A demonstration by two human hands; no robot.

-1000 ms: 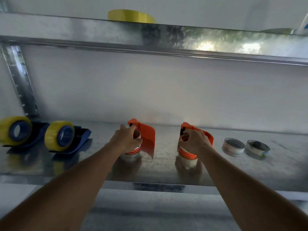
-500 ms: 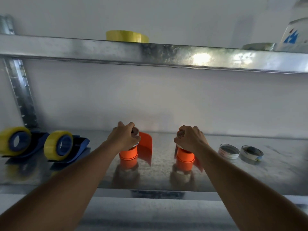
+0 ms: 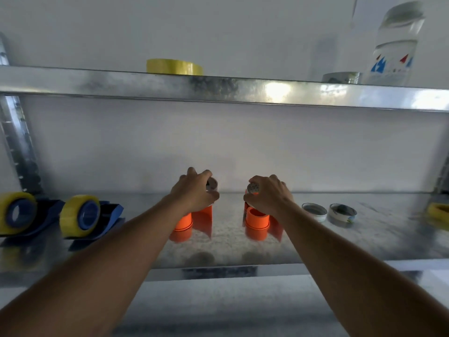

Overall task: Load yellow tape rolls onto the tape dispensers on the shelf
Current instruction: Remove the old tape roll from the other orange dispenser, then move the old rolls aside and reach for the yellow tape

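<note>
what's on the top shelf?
On the top shelf: a yellow tape roll lying flat, a grey-rimmed roll and a clear bottle at right. The shelf's front edge hides their bases and anything lying lower behind it.

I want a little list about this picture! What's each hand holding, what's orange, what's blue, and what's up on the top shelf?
left hand: grips an empty grey cardboard core
right hand: grips another grey cardboard core
orange: two plastic tape dispensers standing under the hands, no tape on them
blue: two plastic dispensers at left, loaded with yellow tape
top shelf: one flat yellow tape roll
</note>
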